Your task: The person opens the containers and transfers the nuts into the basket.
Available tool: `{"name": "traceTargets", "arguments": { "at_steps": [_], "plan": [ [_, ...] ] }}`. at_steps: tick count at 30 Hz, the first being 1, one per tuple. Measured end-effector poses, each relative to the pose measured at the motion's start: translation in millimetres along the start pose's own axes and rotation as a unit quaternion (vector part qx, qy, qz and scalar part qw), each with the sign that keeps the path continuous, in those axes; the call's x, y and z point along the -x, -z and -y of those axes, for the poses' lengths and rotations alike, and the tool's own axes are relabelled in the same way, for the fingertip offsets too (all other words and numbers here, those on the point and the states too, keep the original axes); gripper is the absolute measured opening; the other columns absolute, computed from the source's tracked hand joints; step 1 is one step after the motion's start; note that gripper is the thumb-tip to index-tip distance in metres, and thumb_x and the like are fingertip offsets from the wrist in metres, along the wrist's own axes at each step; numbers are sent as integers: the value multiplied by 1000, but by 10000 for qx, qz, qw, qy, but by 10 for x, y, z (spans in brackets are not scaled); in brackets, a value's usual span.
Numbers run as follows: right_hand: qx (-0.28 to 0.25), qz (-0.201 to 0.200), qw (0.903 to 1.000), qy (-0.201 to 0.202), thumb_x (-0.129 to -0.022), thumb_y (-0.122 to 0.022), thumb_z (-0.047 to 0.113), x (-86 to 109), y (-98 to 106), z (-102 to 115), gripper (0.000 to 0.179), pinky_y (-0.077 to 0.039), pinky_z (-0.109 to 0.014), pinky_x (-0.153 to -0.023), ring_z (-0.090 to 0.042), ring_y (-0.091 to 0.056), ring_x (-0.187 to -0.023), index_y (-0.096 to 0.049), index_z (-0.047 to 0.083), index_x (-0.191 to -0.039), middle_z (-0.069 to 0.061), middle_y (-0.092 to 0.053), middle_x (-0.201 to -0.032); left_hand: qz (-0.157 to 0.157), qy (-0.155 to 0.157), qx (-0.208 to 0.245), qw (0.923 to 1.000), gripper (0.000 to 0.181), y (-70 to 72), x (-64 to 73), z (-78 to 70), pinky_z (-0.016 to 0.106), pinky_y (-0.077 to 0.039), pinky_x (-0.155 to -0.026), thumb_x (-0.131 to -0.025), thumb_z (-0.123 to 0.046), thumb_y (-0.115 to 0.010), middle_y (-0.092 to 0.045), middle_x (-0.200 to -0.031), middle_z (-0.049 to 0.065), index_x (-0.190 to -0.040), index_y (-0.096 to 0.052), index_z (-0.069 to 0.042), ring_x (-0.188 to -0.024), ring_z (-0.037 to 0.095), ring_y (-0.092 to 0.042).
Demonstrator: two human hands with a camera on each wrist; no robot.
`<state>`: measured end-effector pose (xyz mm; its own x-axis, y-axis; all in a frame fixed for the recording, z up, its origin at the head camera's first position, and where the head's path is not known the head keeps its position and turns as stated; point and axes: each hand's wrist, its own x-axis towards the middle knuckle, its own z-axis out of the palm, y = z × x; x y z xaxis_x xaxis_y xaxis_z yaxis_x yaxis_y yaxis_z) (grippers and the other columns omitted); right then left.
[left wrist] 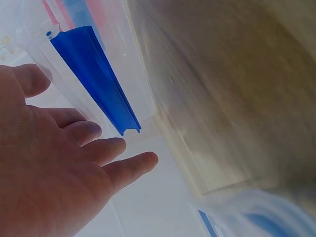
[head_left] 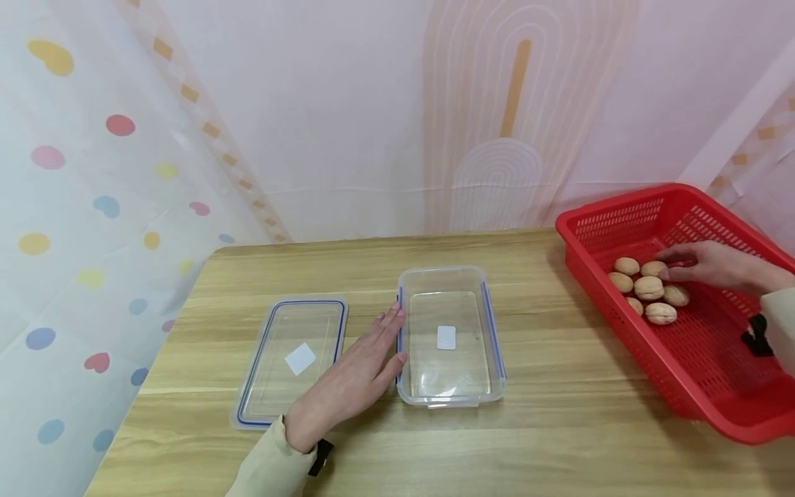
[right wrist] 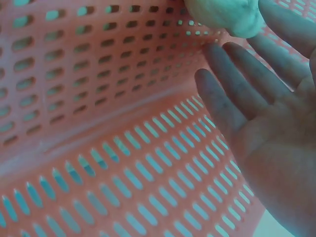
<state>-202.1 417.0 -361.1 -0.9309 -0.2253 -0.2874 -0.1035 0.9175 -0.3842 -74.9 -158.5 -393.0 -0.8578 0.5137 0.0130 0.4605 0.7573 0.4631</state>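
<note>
A clear plastic food container (head_left: 450,397) with blue-edged sides stands uncovered on the table. My left hand (head_left: 354,373) rests at its left side with straight, spread fingers. The left wrist view shows the fingers (left wrist: 131,170) beside a blue strip (left wrist: 96,79) on the container wall. In the red basket on the right lie several walnuts (head_left: 649,288). My right hand (head_left: 714,266) reaches into the basket and pinches a walnut (head_left: 653,270) at the back of the group. In the right wrist view that walnut (right wrist: 227,15) sits at the thumb and fingertips.
The red slotted basket (head_left: 658,352) stands at the table's right side. A clear lid with a blue seal (head_left: 288,407) lies flat left of the container, partly behind my left forearm. A patterned cloth (head_left: 348,124) hangs behind the wooden table (head_left: 546,449).
</note>
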Motion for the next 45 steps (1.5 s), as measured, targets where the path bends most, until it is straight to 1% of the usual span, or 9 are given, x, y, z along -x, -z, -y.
{"name": "traceTargets", "arguments": {
  "at_steps": [7,13,19,24,27,29,31,43,45],
  "plan": [
    [99,-233,9996,-125,-102,-66,20,93,128,49,53,-52,-66,-85,-51,-60,-101,-51,-22,-131,-44,-59,-119,11,-15,-1,10000,66,-1,-12,6,51,-21,-125,-112,-35,-43,-9,-172,10,-165,-18,-4,-157,34,-17],
    [34,-553,9984,-113,-103,-65,21,203,224,128,52,-58,-52,-74,-43,-65,-90,-53,-20,-131,-40,-64,-110,-12,-46,12,10000,66,0,-12,10,51,-22,-125,-112,-33,-44,-10,-172,10,-165,-18,-3,-157,35,-18],
    [-135,-898,9958,-60,-104,-63,26,333,228,260,55,-61,-52,-76,-52,-63,-100,-52,-18,-135,-44,-58,-124,4,-14,29,10000,65,-5,-9,12,50,-21,-126,-112,-33,-43,-11,-172,9,-165,-18,-4,-157,33,-17],
    [-357,-1346,9902,62,-103,-65,28,439,199,368,55,-56,-21,-70,-54,-62,-107,-55,-15,-136,-42,-58,-129,-34,-55,45,10000,65,-18,-10,20,51,-21,-126,-112,-32,-44,-11,-172,11,-164,-18,-2,-157,34,-18],
    [-434,-1744,9834,237,-102,-67,25,504,173,433,49,-41,-4,-63,-14,-71,-94,-60,-12,-134,-40,-61,-126,-83,-90,29,9999,65,-20,-16,21,51,-22,-125,-112,-31,-44,-12,-172,12,-164,-19,-1,-156,35,-18],
    [-546,-1984,9780,334,-102,-68,23,556,151,486,46,-38,0,-63,12,-59,-84,-63,-10,-132,-39,-63,-123,-91,-99,29,9999,65,-20,-20,22,52,-21,-125,-112,-31,-44,-12,-172,12,-164,-19,-1,-156,35,-18],
    [-626,-2222,9722,380,-100,-70,22,606,125,547,42,-38,1,-62,26,-43,-79,-65,-9,-129,-39,-65,-119,-79,-95,22,9999,66,-17,-20,22,51,-21,-125,-112,-32,-44,-11,-172,12,-164,-19,-1,-156,35,-18],
    [-1120,-2845,9517,291,-103,-65,20,899,-27,937,40,-42,0,-61,31,-44,-79,-63,-8,-132,-38,-63,-121,-104,-71,64,9999,66,-20,-18,21,51,-21,-126,-112,-32,-45,-11,-172,11,-164,-19,-2,-156,34,-18],
    [-1249,-2898,9485,280,-103,-65,21,948,-37,988,40,-44,-1,-60,29,-47,-78,-63,-6,-133,-12,-73,-116,-111,-75,68,9999,66,-19,-18,22,51,-21,-125,-112,-32,-45,-11,-172,11,-164,-19,-2,-156,35,-18]
  ]
}}
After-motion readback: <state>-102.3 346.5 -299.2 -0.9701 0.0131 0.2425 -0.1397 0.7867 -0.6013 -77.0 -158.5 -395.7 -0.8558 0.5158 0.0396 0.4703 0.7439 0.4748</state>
